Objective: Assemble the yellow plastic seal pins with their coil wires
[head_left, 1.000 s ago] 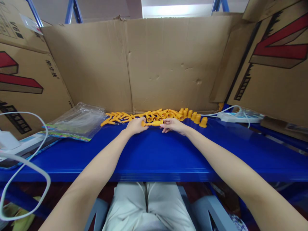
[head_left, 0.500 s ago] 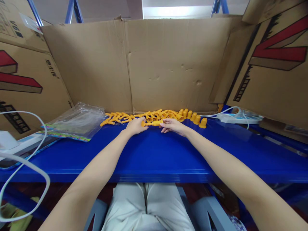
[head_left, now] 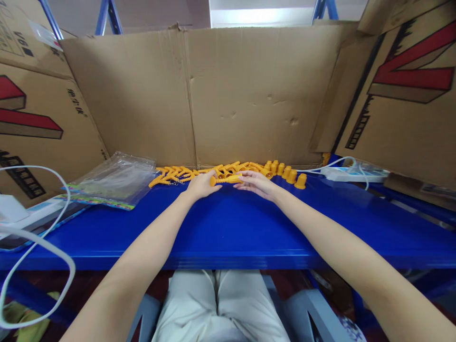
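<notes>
Yellow rod [head_left: 229, 179] with a ridged shaft and a round left end lies roughly level between the 2 bare hands, near the back of the blue table [head_left: 228, 228] and in front of the other yellow parts. The left hand [head_left: 202, 185] grasps it at the round end, thumb pointing inward along the near side. The right hand [head_left: 257, 185] is at the other end, its fingertips against the rod and the lower fingers loosely extended — whether they are closed on it, I cannot tell.

Behind the hands runs a bank of branching yellow pieces [head_left: 171, 175], with bits of metal chain [head_left: 175, 181] among those on the left. To the right, yellow cups [head_left: 301, 181] stand upside down in 1 slanting row, the nearest set slightly apart. Clear plastic bags [head_left: 117, 178] lie flat at the left of the table, and 1 white power strip [head_left: 356, 175] sits at the right — a white cable [head_left: 338, 162] beside it. A cardboard panel [head_left: 256, 95] stands upright along the back, between 2 sides of printed boxes [head_left: 409, 123].
</notes>
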